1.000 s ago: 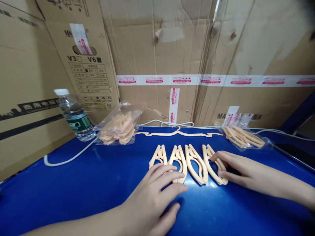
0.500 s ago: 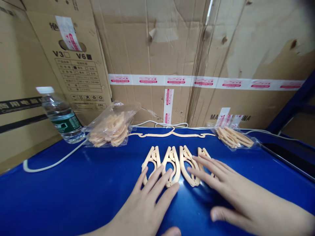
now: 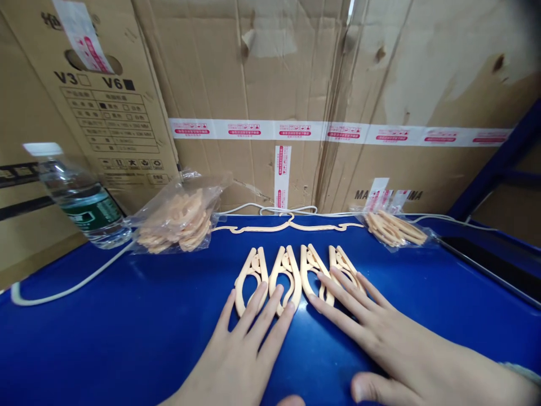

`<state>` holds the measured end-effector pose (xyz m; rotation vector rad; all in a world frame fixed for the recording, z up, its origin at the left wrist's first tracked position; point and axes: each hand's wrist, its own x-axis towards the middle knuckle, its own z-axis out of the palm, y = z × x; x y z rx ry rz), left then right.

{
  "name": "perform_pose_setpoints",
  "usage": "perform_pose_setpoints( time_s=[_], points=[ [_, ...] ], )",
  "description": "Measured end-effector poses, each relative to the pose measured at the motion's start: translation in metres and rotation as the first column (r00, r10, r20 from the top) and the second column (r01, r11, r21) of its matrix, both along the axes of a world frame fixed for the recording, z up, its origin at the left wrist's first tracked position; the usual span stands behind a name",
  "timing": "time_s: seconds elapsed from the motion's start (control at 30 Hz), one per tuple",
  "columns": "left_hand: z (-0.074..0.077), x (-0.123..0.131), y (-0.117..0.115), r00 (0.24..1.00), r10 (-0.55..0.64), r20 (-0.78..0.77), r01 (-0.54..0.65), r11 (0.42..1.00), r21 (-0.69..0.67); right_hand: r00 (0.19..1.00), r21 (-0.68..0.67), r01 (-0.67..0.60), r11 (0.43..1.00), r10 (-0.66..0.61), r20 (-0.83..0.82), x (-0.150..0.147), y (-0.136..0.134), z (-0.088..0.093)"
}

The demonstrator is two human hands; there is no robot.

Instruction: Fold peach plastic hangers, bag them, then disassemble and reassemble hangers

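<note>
Several folded beige plastic travel hangers lie in a row on the blue table (image 3: pixel 127 338). My left hand (image 3: pixel 240 349) is palm down with fingers spread, its fingertips over the lower ends of the leftmost folded hanger (image 3: pixel 262 265) and the one beside it (image 3: pixel 297 276). Spread in the same way, my right hand (image 3: pixel 380 332) rests its fingers over the third folded hanger (image 3: pixel 304 265) and the rightmost one (image 3: pixel 332 258), partly covering both. Neither hand grips anything. Behind the row lies an unfolded beige hanger (image 3: pixel 266 228), its hook pointing away from me.
A clear bag of folded hangers (image 3: pixel 175 220) sits at back left, beside a water bottle (image 3: pixel 87 197). Another bagged bundle (image 3: pixel 395 228) lies back right, near a dark flat device (image 3: pixel 486 268). A white cable (image 3: pixel 71 287) runs along the table. Cardboard boxes (image 3: pixel 236 73) stand behind.
My right hand has come down and its fingers now lie over the two right folded hangers, which sit straighter in the row. My left hand stays near the left pair. The view has shifted slightly.
</note>
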<state>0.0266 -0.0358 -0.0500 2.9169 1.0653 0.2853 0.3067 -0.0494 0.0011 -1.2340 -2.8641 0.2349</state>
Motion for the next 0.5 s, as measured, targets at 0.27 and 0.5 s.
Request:
perform_pose_setpoints(
  time_s=[0.27, 0.5],
  points=[
    [0.030, 0.007, -0.001, 0.992, 0.119, 0.046, -0.116, 0.991, -0.064, 0.999, 0.073, -0.012, 0.997, 0.016, -0.050, -0.004, 0.010, -0.011],
    [0.026, 0.008, -0.003, 0.983, 0.159, 0.088, -0.156, 0.987, -0.034, 1.000, 0.090, 0.014, 0.996, -0.014, -0.008, -0.008, 0.010, -0.014]
  ],
)
